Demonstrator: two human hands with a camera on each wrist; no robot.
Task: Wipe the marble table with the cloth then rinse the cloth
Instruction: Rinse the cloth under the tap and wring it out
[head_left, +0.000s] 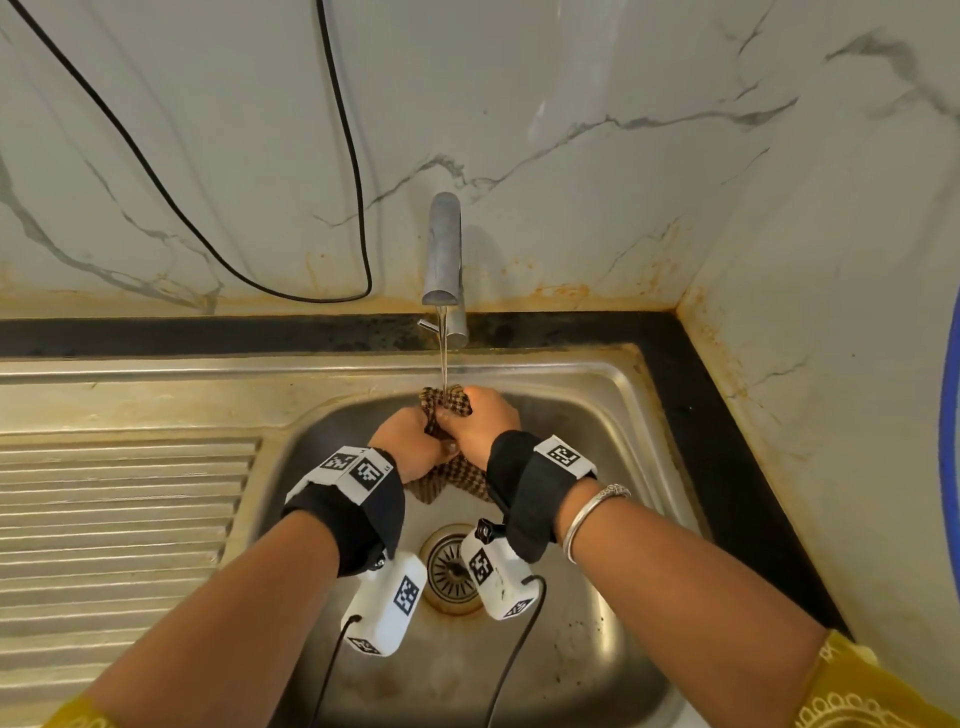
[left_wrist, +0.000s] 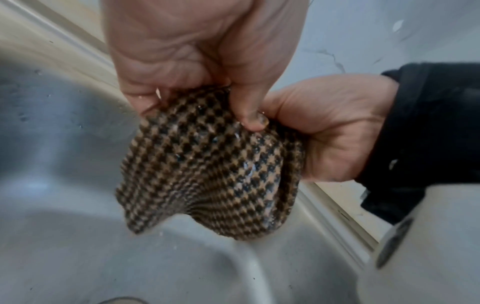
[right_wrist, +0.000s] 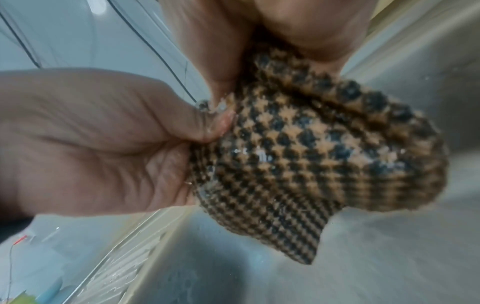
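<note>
So, quick rundown from where I'm standing:

cloth: checked brown-and-black cloth (head_left: 445, 402), bunched up and soaked, held in the air over the sink (head_left: 618, 395) bowl, toward its back edge and not touching the steel.

water: thin stream (head_left: 443, 348) drops from the tap (head_left: 443, 249) straight onto the top of the bunch. That's the relation that counts, cloth sits right under the spout.

left hand: left hand (head_left: 410, 441) has its fingers curled round the near-left side of the bunch, thumb pressed into the fabric in the wrist view.

right hand: right hand (head_left: 480, 418) is wrapped over the far-right side, slightly further back and closer to the stream than the left one.

hands together: they meet on the same wad, knuckles nearly touching, one on each side of it.

long axis: the bunch runs roughly front to back, upper end under the water, a loose tail hanging down at the near end over the drain (head_left: 451, 569).

step, my guess: rinsing is under way, wiping looks finished.

next move, my guess: rub or wring with the hands twisting against each other along that axis, keeping the wad under the stream.

risk: splash onto the wrist cameras (head_left: 387, 603) hanging just below.
</note>
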